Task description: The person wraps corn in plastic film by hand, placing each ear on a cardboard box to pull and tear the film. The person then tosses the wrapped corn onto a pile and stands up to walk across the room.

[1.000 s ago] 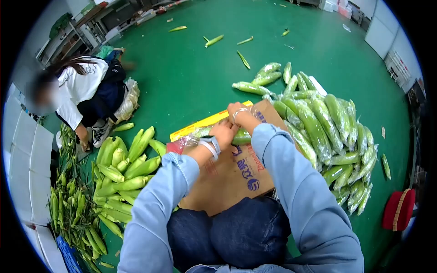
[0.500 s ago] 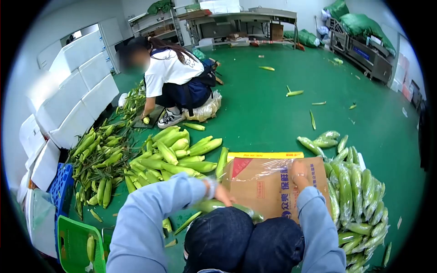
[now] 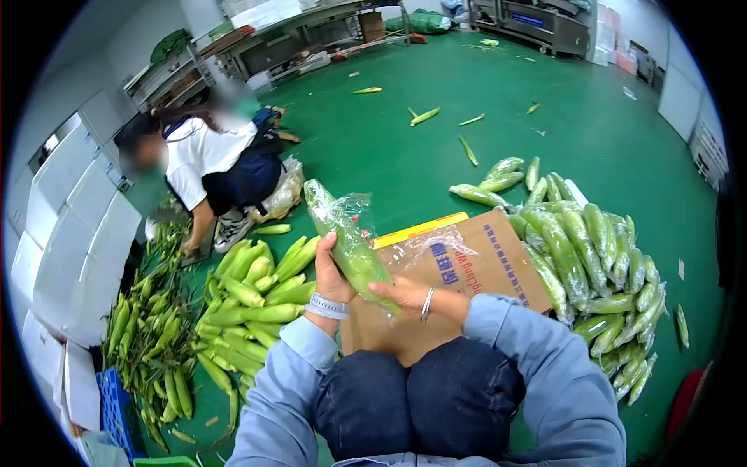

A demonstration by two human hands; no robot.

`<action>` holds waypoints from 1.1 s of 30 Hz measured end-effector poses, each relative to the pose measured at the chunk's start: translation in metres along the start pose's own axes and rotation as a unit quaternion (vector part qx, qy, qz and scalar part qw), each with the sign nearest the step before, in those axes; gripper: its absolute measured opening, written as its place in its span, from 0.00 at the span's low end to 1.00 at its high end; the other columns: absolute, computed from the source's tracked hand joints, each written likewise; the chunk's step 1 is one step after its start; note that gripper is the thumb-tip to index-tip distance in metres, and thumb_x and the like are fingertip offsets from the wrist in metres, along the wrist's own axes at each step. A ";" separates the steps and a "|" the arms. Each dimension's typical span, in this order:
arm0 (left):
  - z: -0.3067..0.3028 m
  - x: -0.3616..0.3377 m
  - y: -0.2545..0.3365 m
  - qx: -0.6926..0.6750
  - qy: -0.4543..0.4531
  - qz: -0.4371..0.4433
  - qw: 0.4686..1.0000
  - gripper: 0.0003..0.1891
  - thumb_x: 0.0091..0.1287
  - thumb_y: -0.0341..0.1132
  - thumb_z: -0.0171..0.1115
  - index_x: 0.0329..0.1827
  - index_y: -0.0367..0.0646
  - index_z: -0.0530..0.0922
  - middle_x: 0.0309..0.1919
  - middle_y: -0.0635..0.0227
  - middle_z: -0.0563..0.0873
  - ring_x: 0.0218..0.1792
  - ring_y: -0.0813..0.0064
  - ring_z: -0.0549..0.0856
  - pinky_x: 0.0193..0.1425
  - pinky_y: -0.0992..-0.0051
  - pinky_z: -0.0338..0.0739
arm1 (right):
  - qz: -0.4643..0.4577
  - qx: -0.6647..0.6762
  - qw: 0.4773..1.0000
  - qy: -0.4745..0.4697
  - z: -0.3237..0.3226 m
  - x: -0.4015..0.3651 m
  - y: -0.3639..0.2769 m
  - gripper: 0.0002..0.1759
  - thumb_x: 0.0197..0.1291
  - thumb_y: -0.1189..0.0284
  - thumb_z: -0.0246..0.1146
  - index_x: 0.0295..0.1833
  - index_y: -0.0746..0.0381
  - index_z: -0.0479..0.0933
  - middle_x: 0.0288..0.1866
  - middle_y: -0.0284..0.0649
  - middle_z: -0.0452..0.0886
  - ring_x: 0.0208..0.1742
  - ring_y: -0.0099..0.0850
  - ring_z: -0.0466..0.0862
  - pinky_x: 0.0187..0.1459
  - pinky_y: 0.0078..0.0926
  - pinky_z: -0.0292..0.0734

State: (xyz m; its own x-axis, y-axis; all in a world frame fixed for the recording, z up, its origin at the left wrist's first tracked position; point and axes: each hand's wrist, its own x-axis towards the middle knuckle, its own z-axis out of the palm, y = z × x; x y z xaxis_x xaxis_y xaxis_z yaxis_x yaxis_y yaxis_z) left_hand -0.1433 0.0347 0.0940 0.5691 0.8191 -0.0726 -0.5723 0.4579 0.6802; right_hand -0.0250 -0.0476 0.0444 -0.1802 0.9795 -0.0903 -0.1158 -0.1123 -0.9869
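Note:
A green corn cob in clear plastic film (image 3: 348,243) is held up at a tilt above the cardboard box. My left hand (image 3: 333,271) grips its left side, fingers around it. At its lower end, my right hand (image 3: 401,293) presses the film with thumb and fingers. Beneath them lies the flat cardboard box (image 3: 498,261), with loose film (image 3: 436,247) on top and a yellow strip (image 3: 420,230) along its far edge. Unwrapped corn (image 3: 257,311) is heaped to the left, and film-wrapped corn (image 3: 572,257) is piled to the right.
A co-worker (image 3: 210,156) crouches at the upper left beside a leafy corn heap (image 3: 152,319). White foam boxes (image 3: 85,194) line the left wall, near a blue crate (image 3: 117,409). Metal tables (image 3: 311,35) and a steel machine (image 3: 529,27) stand at the back.
The corn has risen from near my knees and now sits wrapped between both hands. My right hand has left the box's far edge and moved to the corn. The view has turned right.

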 end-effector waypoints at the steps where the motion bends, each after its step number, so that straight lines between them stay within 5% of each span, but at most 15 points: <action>1: -0.005 0.007 -0.004 -0.023 -0.088 -0.007 0.996 0.22 0.63 0.45 0.53 0.55 0.40 0.68 0.40 0.60 0.79 0.36 0.68 0.80 0.42 0.71 0.78 | -0.014 0.170 0.985 -0.033 0.003 -0.003 0.004 0.27 0.57 0.54 0.62 0.53 0.63 0.69 0.40 0.42 0.79 0.33 0.31 0.79 0.32 0.26 0.74; 5: -0.013 0.012 -0.021 0.059 -0.091 0.011 0.994 0.27 0.60 0.38 0.59 0.60 0.38 0.63 0.44 0.58 0.77 0.44 0.68 0.78 0.50 0.69 0.74 | 0.104 0.280 0.952 -0.062 -0.009 -0.018 0.018 0.28 0.54 0.57 0.65 0.53 0.63 0.67 0.37 0.41 0.80 0.28 0.29 0.79 0.29 0.27 0.75; 7: -0.005 0.017 -0.029 0.320 0.044 0.298 0.898 0.36 0.57 0.33 0.64 0.66 0.43 0.54 0.50 0.61 0.72 0.46 0.69 0.75 0.49 0.71 0.73 | 0.086 -0.042 0.992 0.078 -0.014 -0.016 0.014 0.26 0.52 0.61 0.66 0.53 0.61 0.66 0.33 0.44 0.79 0.28 0.34 0.80 0.32 0.30 0.76; 9: -0.011 0.025 -0.032 0.329 0.131 0.327 0.876 0.41 0.52 0.25 0.67 0.66 0.44 0.51 0.52 0.62 0.69 0.47 0.71 0.73 0.50 0.71 0.72 | -0.146 -0.382 0.856 0.315 -0.020 -0.015 0.043 0.30 0.47 0.61 0.68 0.52 0.63 0.65 0.31 0.52 0.79 0.27 0.45 0.81 0.29 0.39 0.76; 13: -0.014 0.031 -0.007 0.211 0.269 0.235 0.910 0.40 0.53 0.26 0.67 0.66 0.45 0.51 0.54 0.60 0.66 0.45 0.72 0.72 0.51 0.73 0.70 | -0.220 -0.619 0.682 0.321 -0.031 -0.040 0.002 0.25 0.46 0.69 0.62 0.53 0.60 0.69 0.30 0.39 0.75 0.21 0.38 0.78 0.21 0.40 0.73; 15: -0.045 0.035 -0.008 0.283 0.253 0.304 0.874 0.22 0.58 0.30 0.63 0.54 0.39 0.67 0.40 0.65 0.74 0.35 0.78 0.73 0.39 0.76 0.71 | -0.254 -0.664 0.621 0.329 -0.034 -0.048 -0.011 0.24 0.46 0.70 0.59 0.54 0.58 0.71 0.28 0.36 0.72 0.22 0.32 0.77 0.22 0.36 0.73; 17: -0.067 0.032 0.004 0.657 0.073 0.143 0.737 0.11 0.62 0.36 0.58 0.30 0.36 0.77 0.19 0.67 0.76 0.22 0.78 0.73 0.28 0.73 0.68 | -0.282 -0.705 0.557 0.337 -0.040 -0.059 -0.028 0.24 0.46 0.71 0.57 0.54 0.56 0.72 0.26 0.32 0.69 0.24 0.27 0.76 0.23 0.32 0.73; 18: -0.052 0.019 0.002 0.729 0.019 0.166 0.663 0.25 0.66 0.45 0.52 0.15 0.33 0.74 0.07 0.69 0.69 0.13 0.79 0.67 0.21 0.69 0.61 | -0.324 -0.720 0.518 0.328 -0.046 -0.067 -0.037 0.24 0.46 0.71 0.57 0.54 0.56 0.72 0.26 0.31 0.69 0.27 0.25 0.75 0.28 0.28 0.73; 19: -0.063 0.016 0.000 0.722 -0.036 0.026 0.690 0.26 0.66 0.50 0.50 0.23 0.33 0.79 0.17 0.64 0.79 0.20 0.77 0.76 0.27 0.69 0.69 | -0.362 -0.735 0.478 0.317 -0.049 -0.075 -0.041 0.24 0.45 0.71 0.57 0.53 0.55 0.73 0.26 0.30 0.68 0.30 0.23 0.75 0.32 0.24 0.74; 21: -0.042 -0.010 -0.006 0.416 -0.181 -0.272 0.849 0.32 0.66 0.54 0.49 0.62 0.35 0.65 0.48 0.49 0.79 0.40 0.62 0.82 0.52 0.68 0.74 | -0.359 -0.731 0.483 0.323 -0.044 -0.084 -0.047 0.24 0.45 0.71 0.57 0.53 0.53 0.75 0.29 0.29 0.71 0.37 0.25 0.76 0.41 0.22 0.73; 25: -0.036 -0.028 -0.019 0.187 -0.412 -0.398 0.798 0.42 0.54 0.51 0.64 0.64 0.32 0.56 0.49 0.35 0.75 0.38 0.53 0.82 0.44 0.61 0.78 | -0.446 -0.677 0.479 0.337 -0.027 -0.093 -0.041 0.21 0.49 0.73 0.56 0.53 0.55 0.72 0.36 0.34 0.74 0.45 0.30 0.76 0.55 0.38 0.73; 27: -0.031 -0.024 -0.022 0.144 -0.368 -0.462 0.794 0.34 0.50 0.40 0.68 0.57 0.32 0.65 0.45 0.42 0.78 0.36 0.59 0.83 0.40 0.65 0.79 | -0.410 -0.678 0.500 0.350 -0.031 -0.103 -0.040 0.20 0.48 0.74 0.56 0.51 0.56 0.71 0.33 0.37 0.77 0.41 0.32 0.79 0.46 0.36 0.76; 29: -0.008 -0.034 -0.021 0.380 -0.335 -0.359 0.784 0.29 0.50 0.33 0.68 0.55 0.34 0.67 0.44 0.52 0.79 0.38 0.64 0.82 0.43 0.67 0.78 | -0.289 -0.709 0.584 0.272 -0.040 -0.112 -0.019 0.19 0.47 0.72 0.58 0.48 0.56 0.71 0.30 0.38 0.78 0.38 0.35 0.81 0.40 0.37 0.76; 31: 0.008 -0.041 -0.033 0.584 -0.446 -0.117 0.668 0.27 0.52 0.30 0.67 0.55 0.36 0.68 0.43 0.60 0.80 0.41 0.69 0.81 0.46 0.69 0.76 | -0.169 -0.716 0.653 0.178 -0.041 -0.129 -0.010 0.17 0.46 0.71 0.60 0.45 0.56 0.71 0.28 0.40 0.78 0.35 0.38 0.82 0.34 0.38 0.75; 33: 0.015 -0.047 -0.035 0.597 -0.446 -0.124 0.655 0.26 0.53 0.30 0.67 0.55 0.38 0.69 0.42 0.63 0.80 0.43 0.71 0.80 0.50 0.72 0.74 | -0.103 -0.639 0.749 0.145 -0.040 -0.155 -0.013 0.17 0.42 0.67 0.64 0.40 0.57 0.69 0.25 0.42 0.79 0.30 0.43 0.82 0.29 0.40 0.73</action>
State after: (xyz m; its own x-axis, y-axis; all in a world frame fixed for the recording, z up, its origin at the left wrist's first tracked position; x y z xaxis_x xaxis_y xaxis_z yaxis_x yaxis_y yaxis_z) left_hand -0.1408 -0.0249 0.0842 0.9805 -0.0017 -0.1965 0.1699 -0.4945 0.8524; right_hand 0.0434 -0.1913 0.0657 -0.0452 0.9698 0.2395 0.9500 0.1158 -0.2900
